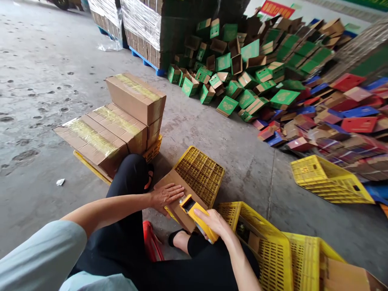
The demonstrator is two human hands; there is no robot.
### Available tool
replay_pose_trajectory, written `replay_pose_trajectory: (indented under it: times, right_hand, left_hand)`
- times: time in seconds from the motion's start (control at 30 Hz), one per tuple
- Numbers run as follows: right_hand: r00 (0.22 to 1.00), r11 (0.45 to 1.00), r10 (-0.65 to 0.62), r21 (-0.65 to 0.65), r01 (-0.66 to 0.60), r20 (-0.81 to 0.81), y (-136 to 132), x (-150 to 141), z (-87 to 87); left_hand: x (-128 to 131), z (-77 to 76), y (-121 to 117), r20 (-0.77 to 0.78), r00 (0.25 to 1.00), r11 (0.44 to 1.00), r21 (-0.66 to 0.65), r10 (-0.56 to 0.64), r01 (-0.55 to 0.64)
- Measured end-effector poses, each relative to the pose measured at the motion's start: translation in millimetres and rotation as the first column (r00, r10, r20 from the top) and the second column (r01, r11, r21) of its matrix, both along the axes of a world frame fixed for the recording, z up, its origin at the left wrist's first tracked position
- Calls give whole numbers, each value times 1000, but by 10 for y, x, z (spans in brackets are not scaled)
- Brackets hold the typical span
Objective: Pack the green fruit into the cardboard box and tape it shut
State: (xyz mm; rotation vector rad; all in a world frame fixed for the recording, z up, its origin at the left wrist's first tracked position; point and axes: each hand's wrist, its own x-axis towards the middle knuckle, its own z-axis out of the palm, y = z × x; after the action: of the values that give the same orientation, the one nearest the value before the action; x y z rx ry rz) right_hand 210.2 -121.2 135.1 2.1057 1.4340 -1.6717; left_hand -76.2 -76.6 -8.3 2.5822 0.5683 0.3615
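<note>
A brown cardboard box (pixel 175 182) rests between my knees, over a yellow plastic crate (pixel 201 173) lying bottom up. My left hand (pixel 167 196) lies flat on the box, fingers stretched out. In my right hand (pixel 209 221) is a yellow tape dispenser (pixel 197 216), its head at the box's top near my left fingertips. A bit of clear tape seems to show there; how far it sticks to the box I cannot tell. Part of the box's lower side is hidden by my arms and the dispenser.
To the left, taped cartons (pixel 133 97) are stacked on a yellow crate. Open yellow crates (pixel 266 242) stand at my right, one holding cardboard. A red stool (pixel 150 240) is beneath me. Ahead lie heaps of green boxes (pixel 224 62) and red-blue boxes (pixel 359 123), beside wrapped pallets (pixel 142 30).
</note>
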Motion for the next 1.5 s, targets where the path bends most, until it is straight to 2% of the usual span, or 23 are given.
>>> replay_pose_trajectory:
  times: [0.13, 0.27, 0.33, 0.5, 0.6, 0.73, 0.97, 1.1, 1.33, 1.5]
  right_hand:
    - [999, 999, -26, 48, 24, 38, -163, 180, -14]
    - [998, 997, -31, 77, 28, 46, -228, 199, -91]
    - [999, 996, -31, 81, 28, 35, -234, 197, -117]
    - [999, 997, -45, 68, 44, 18, -241, 225, -128]
    - [998, 996, -62, 63, 63, -10, -245, 226, -140]
    - [998, 996, -40, 72, 44, -47, -276, 243, -123]
    - [998, 996, -57, 68, 59, -36, -439, 503, 47]
    - [999, 994, -53, 93, 51, 13, -465, 558, 6]
    - [998, 995, -62, 81, 63, -7, -463, 567, -62]
    - [998, 996, -60, 62, 60, 5, -454, 558, -84]
  left_hand:
    - [-19, -6, -3, -2, 1000, 1000, 4, -3, 3]
    - [-12, 22, -24, -9, 1000, 1000, 2, 2, -2]
    - [47, 34, -62, -16, 1000, 1000, 12, 6, -6]
    - [310, 44, -197, 12, 994, 994, 36, -106, 106]
    - [379, 38, -222, 9, 991, 991, 35, -131, 130]
    - [348, 18, -193, -19, 990, 990, 14, -138, 138]
    - [329, 16, -189, -42, 989, 990, -3, -142, 142]
    - [318, 50, -202, -77, 986, 989, -23, -147, 145]
    - [338, 150, -232, -113, 974, 980, -68, -194, 187]
    - [335, 121, -244, -76, 982, 984, -65, -172, 167]
